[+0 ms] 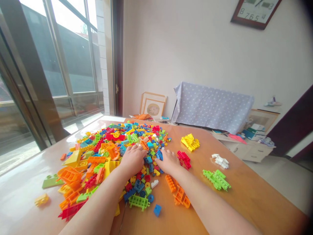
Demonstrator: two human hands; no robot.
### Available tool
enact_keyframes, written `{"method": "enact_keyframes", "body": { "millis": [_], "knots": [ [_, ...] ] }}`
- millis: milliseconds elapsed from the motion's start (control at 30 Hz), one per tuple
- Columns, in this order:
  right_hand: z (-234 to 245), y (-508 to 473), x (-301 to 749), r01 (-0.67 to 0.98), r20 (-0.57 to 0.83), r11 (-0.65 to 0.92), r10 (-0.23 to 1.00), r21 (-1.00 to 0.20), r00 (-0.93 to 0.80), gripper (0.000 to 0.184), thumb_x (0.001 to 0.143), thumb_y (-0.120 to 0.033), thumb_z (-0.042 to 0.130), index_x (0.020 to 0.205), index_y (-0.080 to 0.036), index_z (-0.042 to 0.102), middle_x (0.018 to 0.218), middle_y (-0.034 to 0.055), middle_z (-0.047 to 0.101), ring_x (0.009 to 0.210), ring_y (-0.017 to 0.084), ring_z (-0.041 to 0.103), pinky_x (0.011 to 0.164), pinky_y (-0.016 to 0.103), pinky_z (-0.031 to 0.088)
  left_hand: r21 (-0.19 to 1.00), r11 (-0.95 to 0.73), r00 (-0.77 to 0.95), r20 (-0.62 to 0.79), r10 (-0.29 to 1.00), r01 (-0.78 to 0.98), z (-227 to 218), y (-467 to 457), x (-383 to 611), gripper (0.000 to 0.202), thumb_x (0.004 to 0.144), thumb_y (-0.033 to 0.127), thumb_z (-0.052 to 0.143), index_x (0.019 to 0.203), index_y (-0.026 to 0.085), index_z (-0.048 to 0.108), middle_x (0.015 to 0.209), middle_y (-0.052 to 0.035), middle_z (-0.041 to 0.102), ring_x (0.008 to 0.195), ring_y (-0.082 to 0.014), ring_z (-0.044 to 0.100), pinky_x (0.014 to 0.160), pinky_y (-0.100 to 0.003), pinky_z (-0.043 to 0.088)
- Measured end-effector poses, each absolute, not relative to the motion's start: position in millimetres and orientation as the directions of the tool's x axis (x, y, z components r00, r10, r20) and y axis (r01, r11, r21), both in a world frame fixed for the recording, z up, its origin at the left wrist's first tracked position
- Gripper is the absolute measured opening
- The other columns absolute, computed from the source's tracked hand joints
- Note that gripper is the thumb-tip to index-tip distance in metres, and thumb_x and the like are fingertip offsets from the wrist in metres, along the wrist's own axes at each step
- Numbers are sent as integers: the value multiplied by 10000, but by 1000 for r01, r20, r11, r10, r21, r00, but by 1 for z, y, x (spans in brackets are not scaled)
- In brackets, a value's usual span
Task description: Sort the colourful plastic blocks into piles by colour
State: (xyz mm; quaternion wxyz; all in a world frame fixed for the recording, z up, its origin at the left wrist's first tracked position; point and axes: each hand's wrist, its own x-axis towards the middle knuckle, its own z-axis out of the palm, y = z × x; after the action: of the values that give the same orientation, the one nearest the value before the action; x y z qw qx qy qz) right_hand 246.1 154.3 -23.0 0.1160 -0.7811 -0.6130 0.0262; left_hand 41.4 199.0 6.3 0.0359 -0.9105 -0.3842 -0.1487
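Observation:
A big heap of toy building bricks (94, 150) in many colours covers the left and middle of the table. My left hand (133, 160) reaches into its middle, palm down, with fingers bent; its fingertips are hidden. An orange brick (143, 145) shows just beyond them. At the heap's right edge is my right hand (169, 161), its thumb and fingers closed about a blue brick (159, 154). Beside the right hand lie red bricks (184, 160). Orange bricks (179, 192) lie near the right forearm, and a green piece (139, 202) is between the forearms.
On the table's right side are small groups of yellow bricks (190, 142), white pieces (220, 161) and green bricks (216, 180). A lone blue brick (157, 210) lies near the front. Beyond the table stand a cloth-covered object (212, 106) and a white cabinet (254, 150); windows are left.

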Motion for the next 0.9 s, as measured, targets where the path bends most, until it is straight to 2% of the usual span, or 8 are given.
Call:
{"method": "enact_keyframes", "body": {
  "millis": [133,333,500,633,733,833,900],
  "knots": [
    [-27,159,246,943,107,-239,957,-232,268,526,835,-469,603,1311,-246,565,1276,145,616,1159,354,575,896,429,443,28,-707,665,315,677,706,1,203,42,194,824,177,505,892,259,667,1010,-96,666,1034,-301,568,854,-448,381],
    [-38,161,250,941,152,-199,957,-275,246,361,817,-403,619,1143,-248,607,1213,103,597,1080,293,594,840,357,444,6,-706,671,307,675,708,-1,205,43,189,839,200,505,914,264,666,1044,-95,665,1052,-293,564,871,-443,368],
    [-40,164,259,917,149,-86,977,-389,154,232,828,-272,595,1054,-239,632,1130,69,594,1008,227,611,831,302,441,11,-697,665,290,688,717,-1,204,44,207,847,211,500,944,256,677,1074,-104,661,1088,-301,553,896,-442,361],
    [-42,168,267,864,169,-82,967,-496,189,182,810,-207,622,989,-216,651,1051,57,609,939,199,611,810,277,442,25,-705,668,297,682,709,-1,204,43,202,851,221,504,938,256,684,1052,-103,656,1070,-300,555,895,-441,354],
    [-41,167,275,717,110,-91,967,-691,229,181,783,-207,661,964,-209,650,908,21,627,825,176,603,719,257,452,37,-702,664,290,689,711,-1,203,42,199,850,225,507,933,258,685,1047,-104,656,1070,-306,552,882,-442,353],
    [-36,162,281,384,-11,-98,975,-918,223,220,797,-256,660,1011,-210,640,786,-19,613,665,138,561,593,237,432,31,-705,669,290,685,708,0,202,42,201,854,227,505,936,255,685,1046,-105,657,1067,-307,554,878,-443,353],
    [-31,156,285,199,-55,-100,974,-975,222,272,779,-284,689,1032,-200,638,767,-23,611,623,123,537,543,225,402,27,-708,672,292,681,706,0,201,43,200,856,227,506,938,253,686,1052,-106,659,1070,-306,555,878,-440,353]
  ]
}}
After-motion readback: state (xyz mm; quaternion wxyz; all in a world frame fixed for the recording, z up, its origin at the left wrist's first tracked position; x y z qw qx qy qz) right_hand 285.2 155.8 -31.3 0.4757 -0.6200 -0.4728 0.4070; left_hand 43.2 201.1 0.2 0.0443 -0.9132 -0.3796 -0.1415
